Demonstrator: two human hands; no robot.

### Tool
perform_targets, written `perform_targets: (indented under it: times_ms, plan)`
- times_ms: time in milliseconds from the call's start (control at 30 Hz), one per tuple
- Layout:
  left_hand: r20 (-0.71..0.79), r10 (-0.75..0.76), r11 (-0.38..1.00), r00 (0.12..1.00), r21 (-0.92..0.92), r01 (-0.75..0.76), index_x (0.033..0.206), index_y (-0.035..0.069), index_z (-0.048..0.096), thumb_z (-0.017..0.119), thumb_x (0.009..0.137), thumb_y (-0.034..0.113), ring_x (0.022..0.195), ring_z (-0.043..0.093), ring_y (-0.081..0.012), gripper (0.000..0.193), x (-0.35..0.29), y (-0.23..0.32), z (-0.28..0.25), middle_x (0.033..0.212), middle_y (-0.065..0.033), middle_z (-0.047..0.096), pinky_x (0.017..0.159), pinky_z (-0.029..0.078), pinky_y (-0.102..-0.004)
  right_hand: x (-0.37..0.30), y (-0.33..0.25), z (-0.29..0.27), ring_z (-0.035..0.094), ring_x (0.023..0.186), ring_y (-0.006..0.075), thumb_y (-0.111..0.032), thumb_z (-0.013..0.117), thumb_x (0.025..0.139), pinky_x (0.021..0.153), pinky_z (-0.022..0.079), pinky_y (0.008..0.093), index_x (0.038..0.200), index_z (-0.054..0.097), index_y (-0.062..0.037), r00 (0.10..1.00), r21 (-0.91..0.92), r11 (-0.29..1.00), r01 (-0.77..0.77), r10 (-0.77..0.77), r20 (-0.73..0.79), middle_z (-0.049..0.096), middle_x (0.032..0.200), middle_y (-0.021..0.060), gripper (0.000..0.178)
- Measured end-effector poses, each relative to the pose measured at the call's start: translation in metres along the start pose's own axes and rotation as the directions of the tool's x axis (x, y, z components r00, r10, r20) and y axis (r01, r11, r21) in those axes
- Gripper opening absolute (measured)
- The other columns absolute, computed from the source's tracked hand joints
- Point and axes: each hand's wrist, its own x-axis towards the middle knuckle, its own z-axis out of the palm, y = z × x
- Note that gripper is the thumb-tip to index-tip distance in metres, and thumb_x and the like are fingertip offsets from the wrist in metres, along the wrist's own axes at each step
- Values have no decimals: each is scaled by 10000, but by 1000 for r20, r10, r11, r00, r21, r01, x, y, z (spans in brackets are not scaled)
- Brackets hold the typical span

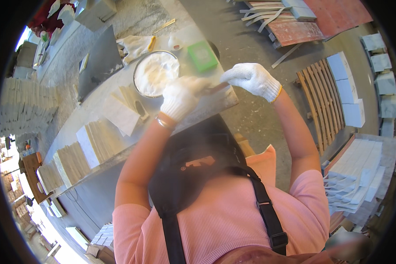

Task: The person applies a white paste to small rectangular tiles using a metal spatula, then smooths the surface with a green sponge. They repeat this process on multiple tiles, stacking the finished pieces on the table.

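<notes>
Both of my hands wear white knitted gloves and are raised over the table's right end. A thin brown strip point(218, 88), seen nearly edge-on, spans the gap between them. My right hand point(254, 80) is closed on its right end, fingers bent and pressed together. At the other end my left hand point(182, 97) is closed around the strip, its fingers blurred by motion. Just beyond the left hand stands a round dark-rimmed bowl point(156, 72) of white powder or paste. A green box point(202, 56) lies to the bowl's right.
Stacked stone tiles point(94, 143) line the table's near edge, with loose tiles point(121, 114) beside the bowl. A spare glove point(134, 46), a small white bottle point(175, 42) and a dark panel point(100, 64) lie farther back. A wooden pallet point(319, 103) stands on the floor at right.
</notes>
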Motion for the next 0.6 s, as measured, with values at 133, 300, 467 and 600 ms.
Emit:
perform_targets:
  times_ms: [133, 300, 467, 600]
  plan:
    - [-38, 16, 999, 999, -43, -17, 1032, 157, 781, 758, 856, 218, 812, 714, -316, 188, -1, -5, 4, 878, -104, 751, 700, 554, -426, -11, 3, 3, 729, 954, 249, -65, 733, 930, 875, 575, 334, 1156, 787, -82, 994, -124, 989, 81, -89, -65, 773, 1070, 108, 233]
    - [-48, 11, 1000, 999, -22, -12, 1028, 148, 771, 775, 846, 235, 802, 715, -318, 201, 0, -4, 3, 873, -110, 750, 691, 555, -429, -29, -8, 31, 750, 997, 239, -59, 729, 942, 885, 581, 333, 1176, 769, -57, 941, -119, 993, 18, -57, -335, 779, 1114, 124, 238]
    - [-20, -52, 998, 998, -24, 51, 1020, 137, 763, 783, 845, 248, 815, 722, -329, 209, 1, -3, 5, 882, -119, 750, 686, 557, -436, -37, -22, 69, 744, 940, 162, -30, 713, 955, 847, 576, 287, 1175, 753, -38, 837, 15, 992, -123, 112, -536, 783, 1082, 108, 224]
    - [-12, -55, 998, 998, -22, 55, 1026, 138, 764, 780, 859, 261, 823, 725, -334, 207, 1, -6, 8, 896, -122, 753, 694, 561, -437, -41, -27, 86, 678, 835, 95, -14, 681, 982, 773, 562, 258, 1207, 738, -40, 792, 53, 993, -104, 115, -600, 761, 1010, 54, 233]
